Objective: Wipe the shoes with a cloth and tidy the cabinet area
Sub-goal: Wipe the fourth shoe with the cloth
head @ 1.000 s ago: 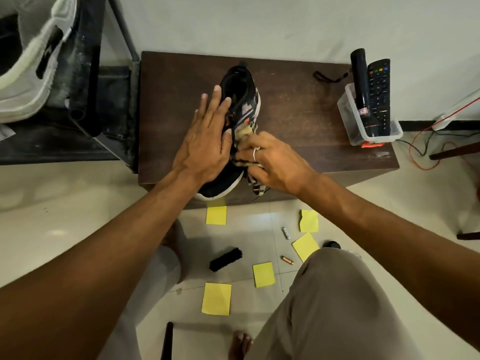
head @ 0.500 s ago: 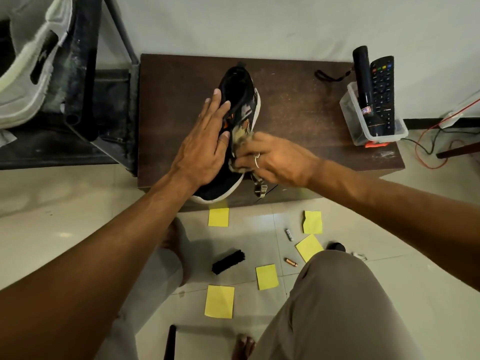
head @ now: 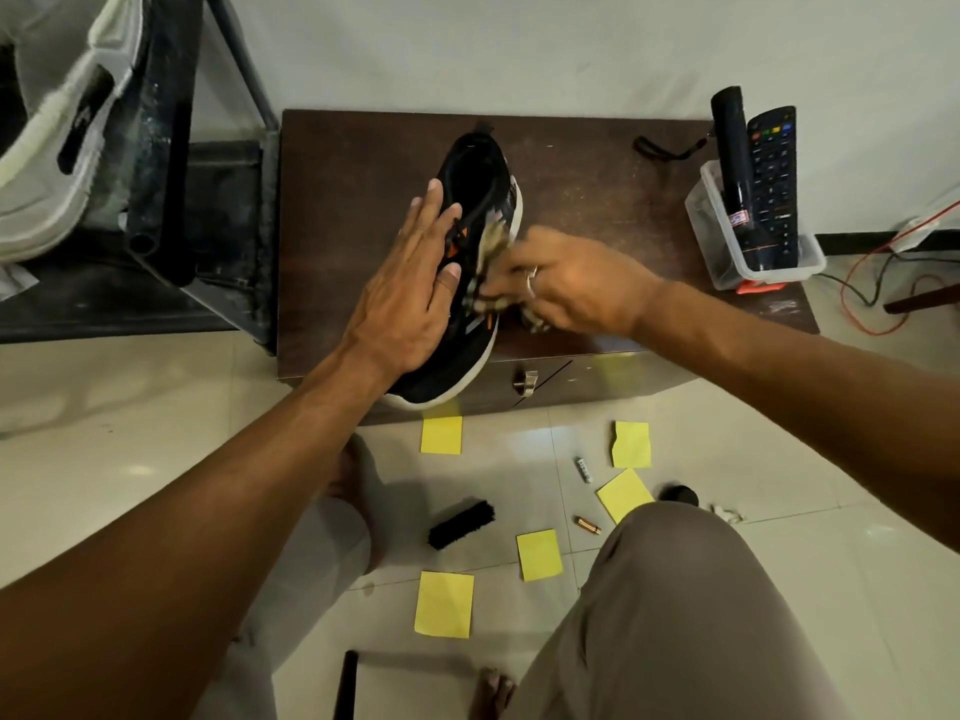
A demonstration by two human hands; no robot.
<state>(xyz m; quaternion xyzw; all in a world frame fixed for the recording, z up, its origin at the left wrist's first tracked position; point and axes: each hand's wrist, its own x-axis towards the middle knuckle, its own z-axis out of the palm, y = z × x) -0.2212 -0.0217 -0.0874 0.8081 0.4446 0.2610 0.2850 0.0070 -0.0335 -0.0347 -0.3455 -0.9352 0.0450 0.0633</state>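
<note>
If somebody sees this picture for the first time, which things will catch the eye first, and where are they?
The black shoe lies in the middle of the dark cabinet top, with the left hand flat on it and the right hand rubbing a cloth on its side. Yellow sticky notes lie scattered on the floor below. A remote control stands in a clear box at the right.

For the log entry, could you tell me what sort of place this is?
Probably a room at home: a low wooden cabinet against the wall on a tiled floor, with a TV remote in a plastic tub.
</note>
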